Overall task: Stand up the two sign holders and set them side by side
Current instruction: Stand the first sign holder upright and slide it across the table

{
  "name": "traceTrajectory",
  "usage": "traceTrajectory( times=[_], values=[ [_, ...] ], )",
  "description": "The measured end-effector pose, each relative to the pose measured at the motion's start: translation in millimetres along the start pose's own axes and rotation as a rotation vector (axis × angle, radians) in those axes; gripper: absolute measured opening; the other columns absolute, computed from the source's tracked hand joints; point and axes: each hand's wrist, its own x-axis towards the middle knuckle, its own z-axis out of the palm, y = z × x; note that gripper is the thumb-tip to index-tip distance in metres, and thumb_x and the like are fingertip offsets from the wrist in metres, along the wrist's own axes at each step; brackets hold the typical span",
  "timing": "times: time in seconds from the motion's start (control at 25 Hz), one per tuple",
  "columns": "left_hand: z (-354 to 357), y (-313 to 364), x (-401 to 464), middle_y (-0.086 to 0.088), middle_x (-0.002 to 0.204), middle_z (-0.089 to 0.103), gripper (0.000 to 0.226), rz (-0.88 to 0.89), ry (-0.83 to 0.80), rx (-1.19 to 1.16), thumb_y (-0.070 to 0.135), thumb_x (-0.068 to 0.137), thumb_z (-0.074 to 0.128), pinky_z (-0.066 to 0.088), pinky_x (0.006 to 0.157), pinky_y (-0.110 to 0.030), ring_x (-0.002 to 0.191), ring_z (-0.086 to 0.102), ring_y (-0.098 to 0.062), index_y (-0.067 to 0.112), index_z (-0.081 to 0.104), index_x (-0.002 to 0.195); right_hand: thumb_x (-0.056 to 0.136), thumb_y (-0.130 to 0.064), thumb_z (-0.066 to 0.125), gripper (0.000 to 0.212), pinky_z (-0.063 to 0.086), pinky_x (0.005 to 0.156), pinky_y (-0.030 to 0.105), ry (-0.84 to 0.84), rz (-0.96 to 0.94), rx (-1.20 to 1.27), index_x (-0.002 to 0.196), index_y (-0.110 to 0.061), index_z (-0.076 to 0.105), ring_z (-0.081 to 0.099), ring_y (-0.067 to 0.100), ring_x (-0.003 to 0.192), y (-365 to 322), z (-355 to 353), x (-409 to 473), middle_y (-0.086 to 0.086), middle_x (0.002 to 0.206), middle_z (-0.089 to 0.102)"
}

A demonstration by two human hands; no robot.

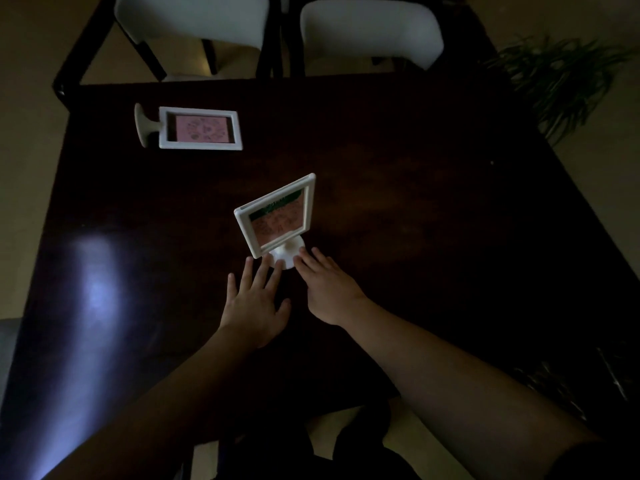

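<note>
One white sign holder [280,216] stands upright on its round base near the middle of the dark table [433,220], with a pink card in its frame. My left hand [254,303] lies flat with fingers spread, its fingertips touching the base from the near left. My right hand [325,285] rests its fingertips on the base's right side; neither hand grips it. The second sign holder [197,128] lies flat at the far left of the table, its base pointing left.
Two white chairs [194,26] [370,32] stand behind the table's far edge. A plant [561,77] is at the far right, beyond the table corner. A bright reflection [93,289] shows on the near left of the tabletop.
</note>
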Motion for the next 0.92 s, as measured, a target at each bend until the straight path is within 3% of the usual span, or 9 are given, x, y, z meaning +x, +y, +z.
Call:
traceTrajectory(
  times=[0.56,0.92],
  values=[
    [22.1,185.0,43.3,0.001,0.165,-0.013,0.079,0.027,-0.065,0.032,0.057,0.093,0.033,-0.003,0.118,-0.059,0.147,-0.022,-0.028,0.032,-0.008,0.156,0.095,-0.012,0.044,0.076,0.002,0.122,0.043,-0.01,0.078,-0.013,0.158,-0.017,0.004,-0.01,0.023,0.151,161.5,-30.9,-85.0,0.002,0.167,-0.005],
    [22.0,248.4,97.9,0.002,0.165,-0.013,0.077,0.114,-0.096,0.082,0.059,0.092,0.029,-0.003,0.117,-0.061,0.148,-0.021,-0.029,0.031,-0.005,0.156,0.095,-0.009,0.041,0.075,0.0,0.122,0.042,0.016,0.198,0.001,0.159,-0.019,0.002,-0.012,0.02,0.151,230.5,-52.1,-97.2,0.0,0.167,-0.008]
  ],
)
